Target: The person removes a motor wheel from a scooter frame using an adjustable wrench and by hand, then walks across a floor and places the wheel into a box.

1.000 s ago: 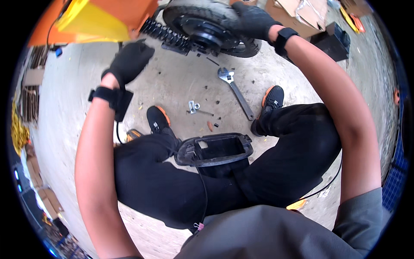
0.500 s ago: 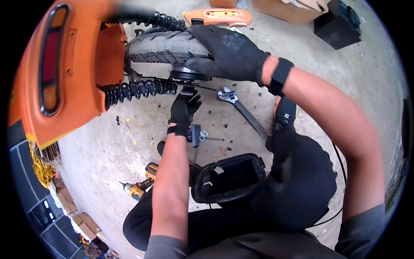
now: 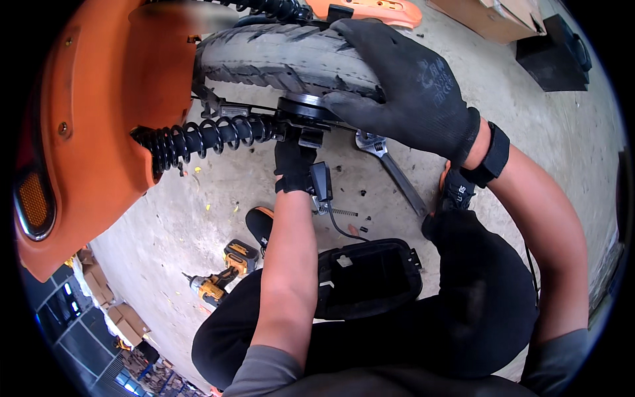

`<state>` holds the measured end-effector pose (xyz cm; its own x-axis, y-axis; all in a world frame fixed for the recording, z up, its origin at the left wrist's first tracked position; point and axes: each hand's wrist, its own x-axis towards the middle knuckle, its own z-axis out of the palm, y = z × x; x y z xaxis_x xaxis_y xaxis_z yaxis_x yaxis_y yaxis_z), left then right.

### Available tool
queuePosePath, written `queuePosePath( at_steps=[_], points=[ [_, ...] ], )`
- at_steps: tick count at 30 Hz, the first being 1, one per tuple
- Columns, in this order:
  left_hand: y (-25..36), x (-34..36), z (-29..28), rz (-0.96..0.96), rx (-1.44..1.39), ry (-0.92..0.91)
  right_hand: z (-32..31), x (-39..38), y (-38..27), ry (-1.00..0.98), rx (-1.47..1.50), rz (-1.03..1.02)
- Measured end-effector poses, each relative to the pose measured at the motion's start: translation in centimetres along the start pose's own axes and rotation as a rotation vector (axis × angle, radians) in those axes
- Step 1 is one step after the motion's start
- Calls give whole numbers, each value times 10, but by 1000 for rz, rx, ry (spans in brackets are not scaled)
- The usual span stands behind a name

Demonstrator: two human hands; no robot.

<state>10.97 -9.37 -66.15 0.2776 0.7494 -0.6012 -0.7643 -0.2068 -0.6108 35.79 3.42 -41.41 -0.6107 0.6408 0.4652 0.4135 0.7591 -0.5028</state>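
Wheel [image 3: 284, 59] at upper centre, right of orange bodywork [image 3: 99, 132], coil-spring shock [image 3: 211, 135] along its near side. Gloved right hand [image 3: 420, 92] clasps its right end in a wide curl, thumb nearside. Gloved left hand [image 3: 294, 157] just below hub [image 3: 301, 106]; fingers hidden, cannot tell opening or grip. On floor [image 3: 165, 238]: adjustable wrench [image 3: 397, 175], right; power drill [image 3: 221, 278], left.

The right hand [image 3: 417, 92] clasps the tire [image 3: 284, 59] while the left hand [image 3: 293, 161] sits just beside the shock absorber [image 3: 210, 136]
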Motion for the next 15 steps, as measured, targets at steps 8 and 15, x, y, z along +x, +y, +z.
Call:
queuePosePath(
  at_steps=[8, 15],
  points=[
    [-13, 23, 9, 269, 982, -486, 3, -2, 2, 0, -31, -8],
    [-23, 22, 22, 486, 1233, -284, 5, -3, 4, 13, -39, -14]
  ],
)
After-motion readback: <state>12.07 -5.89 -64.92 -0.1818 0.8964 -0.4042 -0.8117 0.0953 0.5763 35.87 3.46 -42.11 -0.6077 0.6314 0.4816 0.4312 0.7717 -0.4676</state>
